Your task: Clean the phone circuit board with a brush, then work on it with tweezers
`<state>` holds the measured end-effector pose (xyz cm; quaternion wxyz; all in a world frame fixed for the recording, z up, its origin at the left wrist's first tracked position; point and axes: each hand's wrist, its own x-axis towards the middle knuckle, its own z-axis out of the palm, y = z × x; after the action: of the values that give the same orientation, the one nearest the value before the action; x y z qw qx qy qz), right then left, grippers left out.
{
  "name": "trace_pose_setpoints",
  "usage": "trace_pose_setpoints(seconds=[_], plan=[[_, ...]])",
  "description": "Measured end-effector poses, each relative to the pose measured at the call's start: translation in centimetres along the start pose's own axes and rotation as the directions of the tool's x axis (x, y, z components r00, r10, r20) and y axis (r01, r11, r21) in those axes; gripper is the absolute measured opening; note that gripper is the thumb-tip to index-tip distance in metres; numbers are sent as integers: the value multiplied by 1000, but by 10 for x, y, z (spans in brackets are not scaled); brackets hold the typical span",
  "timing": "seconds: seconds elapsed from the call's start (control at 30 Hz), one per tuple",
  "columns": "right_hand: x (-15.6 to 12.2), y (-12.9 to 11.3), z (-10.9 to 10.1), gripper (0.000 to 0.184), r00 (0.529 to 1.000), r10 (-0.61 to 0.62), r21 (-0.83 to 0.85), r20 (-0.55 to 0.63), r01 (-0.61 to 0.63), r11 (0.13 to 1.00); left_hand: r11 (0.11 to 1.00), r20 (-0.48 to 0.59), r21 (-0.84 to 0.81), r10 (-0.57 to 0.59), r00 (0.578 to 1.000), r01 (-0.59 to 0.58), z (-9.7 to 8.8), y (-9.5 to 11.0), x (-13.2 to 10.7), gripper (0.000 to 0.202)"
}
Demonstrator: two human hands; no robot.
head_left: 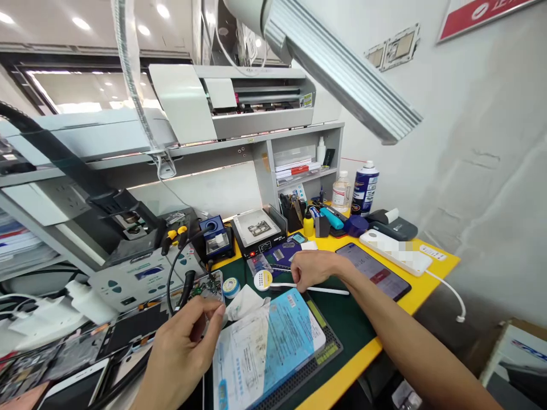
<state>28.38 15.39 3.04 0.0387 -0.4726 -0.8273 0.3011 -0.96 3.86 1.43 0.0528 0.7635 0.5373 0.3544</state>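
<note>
My left hand hovers at the lower middle with fingers curled, next to a crumpled white tissue and just below a small circuit board in a frame. I cannot tell whether its fingertips pinch anything. My right hand sits over a green repair mat, its fingertips down on a thin white strip. A round disc with a yellow centre lies at the strip's left end. A blue printed booklet lies below that hand.
A dark tablet and a white power bank lie right of the mat on the yellow bench. Behind stand a blue soldering station, a board preheater, a spray can and a tool cup. Phone parts crowd the left.
</note>
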Motion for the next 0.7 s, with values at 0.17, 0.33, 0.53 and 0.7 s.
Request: trace_pose_setpoints(seconds=[0.17, 0.33, 0.53, 0.7], plan=[[-15, 13, -24, 9, 936, -3, 175, -351, 69, 982, 997, -16, -12, 77, 997, -78, 1, 3, 0, 20], [-21, 13, -77, 29, 562, 99, 230, -821, 167, 959, 985, -38, -25, 170, 985, -171, 4, 8, -4, 14], [30, 13, -132, 26, 416, 98, 139, -904, 71, 988, 968, -46, -35, 245, 968, -247, 5, 7, -6, 12], [67, 15, -140, 24, 559, 100, 29, -823, -133, 991, 977, -40, -16, 211, 977, -212, 8, 0, -5, 14]])
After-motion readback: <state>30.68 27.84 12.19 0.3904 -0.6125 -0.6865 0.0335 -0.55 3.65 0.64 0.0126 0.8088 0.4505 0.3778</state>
